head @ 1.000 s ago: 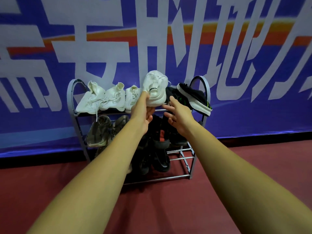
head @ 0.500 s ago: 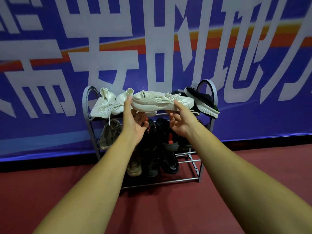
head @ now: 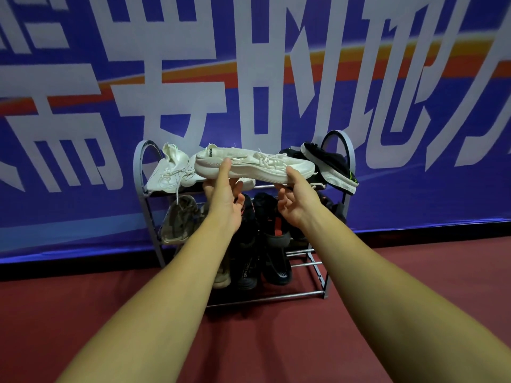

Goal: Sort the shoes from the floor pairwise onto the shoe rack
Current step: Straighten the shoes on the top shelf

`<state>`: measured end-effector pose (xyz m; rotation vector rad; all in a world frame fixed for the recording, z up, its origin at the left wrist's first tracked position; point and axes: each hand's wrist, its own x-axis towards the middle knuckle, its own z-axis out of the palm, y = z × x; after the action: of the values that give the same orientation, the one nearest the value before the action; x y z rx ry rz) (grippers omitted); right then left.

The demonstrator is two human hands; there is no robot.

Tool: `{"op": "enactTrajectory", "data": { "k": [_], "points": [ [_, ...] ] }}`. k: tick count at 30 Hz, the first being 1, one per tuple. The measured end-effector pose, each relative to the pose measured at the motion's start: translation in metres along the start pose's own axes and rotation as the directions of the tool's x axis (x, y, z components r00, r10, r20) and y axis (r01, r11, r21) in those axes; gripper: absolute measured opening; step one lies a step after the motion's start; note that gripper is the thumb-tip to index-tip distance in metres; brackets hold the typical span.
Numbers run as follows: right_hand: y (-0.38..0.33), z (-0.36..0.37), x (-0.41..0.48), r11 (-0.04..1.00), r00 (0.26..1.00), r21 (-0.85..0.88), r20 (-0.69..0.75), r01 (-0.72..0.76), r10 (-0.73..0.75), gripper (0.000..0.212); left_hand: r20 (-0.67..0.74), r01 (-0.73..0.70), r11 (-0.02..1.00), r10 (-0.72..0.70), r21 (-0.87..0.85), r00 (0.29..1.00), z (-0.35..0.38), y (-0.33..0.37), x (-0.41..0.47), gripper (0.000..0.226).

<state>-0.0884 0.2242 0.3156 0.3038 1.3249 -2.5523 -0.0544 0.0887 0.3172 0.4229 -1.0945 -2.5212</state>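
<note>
1. Against the blue banner point(head: 83, 217), on the red floor point(head: 249, 344): grey metal shoe rack point(head: 137, 172), arched ends, three tiers of rails.
2. Top tier: two white laced shoes point(head: 166, 175) at the left end, toes toward the camera. Black slip-ons with white soles point(head: 330, 167) tilted by the right arch.
3. Middle tier: grey-olive shoe point(head: 178, 219) at the left. Dark shoes with red patches point(head: 272, 219) in the middle, partly hidden behind the hands.
4. Bottom tier: black shoes point(head: 246, 268) side by side, toes forward. Beige shoe point(head: 222, 277) just to their left, mostly hidden by the left forearm.
5. Before the top tier, between the white shoes and the slip-ons: white sneaker point(head: 257, 164), held level and crosswise. Heel to the left, toe to the right, laces up, sole edge toward the camera.
6. Left hand point(head: 225, 200) grasping the heel end, thumb up on the side of the sole, fingers beneath.
7. Right hand point(head: 298, 200) at the toe end, thumb pressed on the side of the sole, fingers loosely curled underneath. Contact of those fingers with the sole not clear.
8. Both forearms stretched forward, sneaker spanning the two hands above the middle tier.
</note>
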Motion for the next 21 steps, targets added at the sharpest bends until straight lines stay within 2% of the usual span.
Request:
{"op": "enactTrajectory", "data": {
  "k": [3, 7, 10, 12, 16, 18, 21],
  "points": [
    [0.001, -0.002, 0.003, 1.000, 0.999, 0.008, 0.047, 0.003, -0.004, 0.026, 0.050, -0.003, 0.996, -0.002, 0.089, 0.999, 0.005, -0.003, -0.001, 0.075],
    [0.004, -0.004, -0.001, 0.998, 0.993, -0.066, 0.117, -0.003, 0.011, 0.023, 0.086, 0.071, 0.979, -0.089, 0.193, 0.992, 0.008, -0.010, -0.004, 0.067],
    [0.004, -0.006, -0.002, 0.995, 0.990, -0.096, 0.142, -0.010, 0.023, 0.042, 0.073, 0.061, 0.984, -0.074, 0.169, 0.995, 0.010, -0.009, 0.001, 0.074],
    [0.003, -0.007, -0.001, 0.998, 0.996, -0.062, 0.093, -0.014, 0.020, 0.052, 0.064, 0.047, 0.986, -0.058, 0.161, 0.996, 0.009, -0.008, 0.006, 0.074],
    [0.000, -0.014, 0.007, 0.998, 0.999, -0.045, -0.028, 0.035, -0.037, 0.027, 0.059, 0.027, 0.984, -0.037, 0.175, 0.998, 0.004, -0.009, 0.012, 0.074],
    [0.001, -0.016, 0.011, 0.997, 0.997, -0.048, -0.040, 0.061, -0.063, 0.017, 0.056, -0.008, 0.980, -0.003, 0.198, 0.998, 0.002, -0.011, 0.016, 0.080],
    [0.002, -0.015, 0.011, 0.992, 0.993, -0.047, -0.024, 0.114, -0.115, 0.008, 0.062, -0.047, 0.973, 0.034, 0.226, 0.997, 0.003, -0.013, 0.017, 0.073]
  ]
}}
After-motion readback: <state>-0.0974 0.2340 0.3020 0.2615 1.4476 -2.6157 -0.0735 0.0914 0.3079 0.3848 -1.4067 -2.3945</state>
